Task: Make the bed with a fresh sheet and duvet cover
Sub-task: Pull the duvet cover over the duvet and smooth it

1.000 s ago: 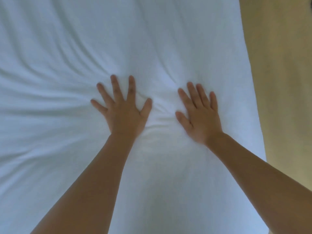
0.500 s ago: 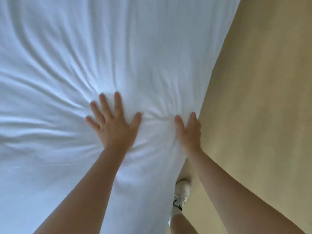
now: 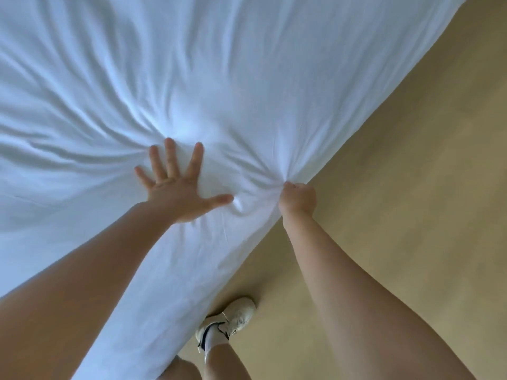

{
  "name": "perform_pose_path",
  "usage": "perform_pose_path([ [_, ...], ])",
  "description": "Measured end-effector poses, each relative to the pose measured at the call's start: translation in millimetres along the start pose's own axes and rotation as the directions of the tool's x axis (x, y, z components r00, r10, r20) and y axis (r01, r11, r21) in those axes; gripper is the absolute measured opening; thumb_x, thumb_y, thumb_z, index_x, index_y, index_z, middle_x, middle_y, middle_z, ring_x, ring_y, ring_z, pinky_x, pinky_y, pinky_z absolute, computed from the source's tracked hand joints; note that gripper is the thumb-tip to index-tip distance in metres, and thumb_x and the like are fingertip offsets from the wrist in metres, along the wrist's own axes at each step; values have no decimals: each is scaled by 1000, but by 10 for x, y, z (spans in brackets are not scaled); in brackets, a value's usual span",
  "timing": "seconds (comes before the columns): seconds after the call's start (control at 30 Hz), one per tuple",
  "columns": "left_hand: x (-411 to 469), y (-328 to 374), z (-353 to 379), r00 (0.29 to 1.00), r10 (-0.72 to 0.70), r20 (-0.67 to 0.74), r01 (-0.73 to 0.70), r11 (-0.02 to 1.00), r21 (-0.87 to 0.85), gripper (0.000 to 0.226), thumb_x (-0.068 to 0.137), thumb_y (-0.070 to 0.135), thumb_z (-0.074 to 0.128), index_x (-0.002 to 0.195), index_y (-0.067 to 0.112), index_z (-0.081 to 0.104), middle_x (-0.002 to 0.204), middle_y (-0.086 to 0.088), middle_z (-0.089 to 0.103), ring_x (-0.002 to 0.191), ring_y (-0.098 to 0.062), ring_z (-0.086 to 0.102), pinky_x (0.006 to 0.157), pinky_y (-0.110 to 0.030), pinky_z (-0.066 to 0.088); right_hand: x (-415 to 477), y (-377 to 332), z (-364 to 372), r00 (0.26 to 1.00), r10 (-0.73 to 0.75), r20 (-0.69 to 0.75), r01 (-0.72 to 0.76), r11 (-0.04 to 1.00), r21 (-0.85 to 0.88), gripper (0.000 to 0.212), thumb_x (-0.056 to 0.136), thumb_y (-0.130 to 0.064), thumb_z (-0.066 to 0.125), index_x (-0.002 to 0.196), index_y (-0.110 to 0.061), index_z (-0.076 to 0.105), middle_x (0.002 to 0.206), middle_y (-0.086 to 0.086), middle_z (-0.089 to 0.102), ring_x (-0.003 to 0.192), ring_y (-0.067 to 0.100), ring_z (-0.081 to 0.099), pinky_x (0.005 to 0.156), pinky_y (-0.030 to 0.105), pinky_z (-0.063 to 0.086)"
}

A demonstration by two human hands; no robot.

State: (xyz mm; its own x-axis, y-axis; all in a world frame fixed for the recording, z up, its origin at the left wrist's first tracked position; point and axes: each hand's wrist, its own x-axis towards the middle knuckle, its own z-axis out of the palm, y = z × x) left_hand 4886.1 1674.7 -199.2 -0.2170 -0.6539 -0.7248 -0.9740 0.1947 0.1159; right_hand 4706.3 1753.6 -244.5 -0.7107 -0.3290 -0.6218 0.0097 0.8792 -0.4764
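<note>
White sheet (image 3: 219, 78): soft, matte cloth, covering the bed across the upper left of the view. Its visible edge ran diagonally from bottom centre to top right. Creases fanned out from two spots near that edge. Your left hand (image 3: 175, 193) lay flat on it, fingers spread wide, pressing. Your right hand (image 3: 297, 200) was fisted at the edge, cloth bunched in its grip. Beyond the edge: plain tan floor (image 3: 411, 187) and one white shoe (image 3: 238, 316) beside the bed.
</note>
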Motion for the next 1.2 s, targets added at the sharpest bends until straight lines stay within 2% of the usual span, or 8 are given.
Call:
perform_pose_path([
  [0.13, -78, -104, -808, 970, -22, -244, -121, 823, -555, 65, 75, 71, 54, 120, 26, 60, 124, -5, 52, 130, -23, 42, 99, -30, 31, -87, -342, -148, 913, -402, -73, 377, 898, -227, 34, 87, -5, 50, 121, -4, 53, 126, 12, 46, 117, 28, 41, 82, 21, 26],
  [0.23, 307, -294, -1283, 836, -149, -528, -132, 879, -457, 57, 88, 44, 59, 138, 18, 46, 144, -7, 39, 135, -24, 36, 108, -36, 29, -140, -780, -32, 778, -622, 87, 612, 719, -329, 55, 82, -3, 56, 135, -7, 44, 146, 14, 32, 134, 30, 28, 103, 34, 26],
  [0.43, 1544, -210, -1710, 787, -400, -470, 205, 888, -412, 72, 93, 60, 31, 152, 27, 5, 159, -10, -5, 146, -32, -8, 114, -55, -3, 199, -1702, -97, 567, -757, 326, 817, 465, -340, 61, 81, -13, 50, 141, -5, 40, 151, 18, 30, 141, 35, 24, 109, 44, 21],
  [0.67, 1401, 1716, -1089, 913, 365, -180, -381, 923, -60, 66, 95, 60, 21, 149, 36, -8, 156, -2, -24, 136, -28, -35, 101, -56, -27, 1082, -2592, -721, 622, -721, 306, 745, 423, -517, 63, 82, -24, 38, 141, -3, 40, 151, 15, 32, 141, 28, 25, 112, 38, 18],
  [0.8, 1428, 1372, -1492, 687, 683, -249, -716, 694, -75, 41, 96, 41, 38, 120, 16, 61, 130, -6, 55, 127, -28, 46, 113, -49, 24, 1407, -2977, -501, 514, -770, 378, 801, 273, -533, 58, 79, -19, 42, 132, 4, 48, 142, 23, 43, 133, 39, 39, 103, 51, 32],
  [0.9, 1608, 610, -1811, 575, 306, -759, -512, 858, -42, 35, 85, 23, 47, 100, 0, 69, 105, -18, 67, 104, -37, 61, 95, -42, 46, 1504, -3235, -71, 260, -833, 489, 884, 2, -468, 56, 76, -21, 43, 124, 2, 57, 131, 23, 54, 121, 42, 52, 91, 56, 45],
  [1.03, 1960, 186, -2282, 774, -257, -578, 72, 944, -323, 64, 93, 37, 49, 148, 13, 28, 154, -19, 21, 143, -40, 13, 113, -51, 11, 1677, -3628, 410, -78, -769, 635, 866, -368, -340, 55, 81, -31, 40, 129, -10, 58, 137, 12, 53, 126, 32, 50, 103, 46, 30],
  [1.2, 2573, 1187, -2324, 764, -393, -511, 215, 903, -373, 71, 93, 57, 32, 152, 29, 4, 159, -10, -7, 145, -34, -9, 113, -57, -5, 2790, -3854, -92, 95, -795, 600, 827, -272, -492, 65, 88, -49, 28, 145, -18, 37, 152, 7, 33, 141, 26, 29, 113, 39, 9],
])
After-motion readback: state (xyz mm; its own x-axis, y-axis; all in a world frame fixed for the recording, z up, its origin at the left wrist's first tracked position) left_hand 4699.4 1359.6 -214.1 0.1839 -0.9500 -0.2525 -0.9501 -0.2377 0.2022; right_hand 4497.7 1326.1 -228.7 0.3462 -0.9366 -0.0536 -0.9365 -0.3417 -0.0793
